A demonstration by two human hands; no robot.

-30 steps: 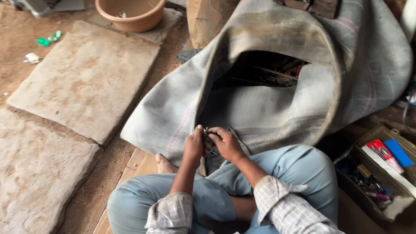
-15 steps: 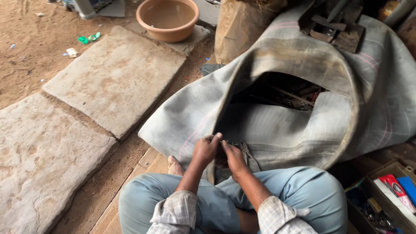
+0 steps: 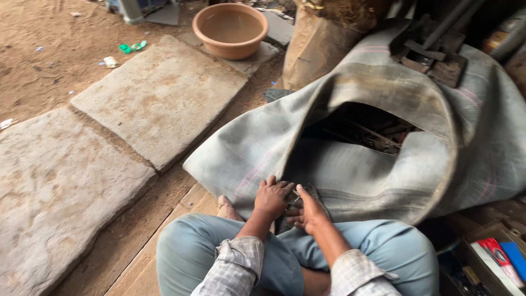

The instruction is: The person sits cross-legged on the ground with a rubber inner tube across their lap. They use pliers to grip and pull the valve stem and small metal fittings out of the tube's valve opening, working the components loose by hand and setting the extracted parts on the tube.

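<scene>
Dirt floor (image 3: 49,66), stone slabs, one big tube.
Two flat slabs (image 3: 159,98) lie side by side; clay-coloured basin (image 3: 230,30) sits beyond; grey rubber tube (image 3: 350,164) sprawls right.

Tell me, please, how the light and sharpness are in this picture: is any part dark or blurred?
Head view: soft daylight on the stone slabs, no glare; the hollow of the grey rubber tube is dark; left hand and right hand reasonably sharp; the box at the edge is dim.

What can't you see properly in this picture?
- Head view: what the left hand and right hand pinch on the tube; the fingers hide it.
- The box: cut off by the edge.
- Things inside the tube's loop: too dark.
</scene>
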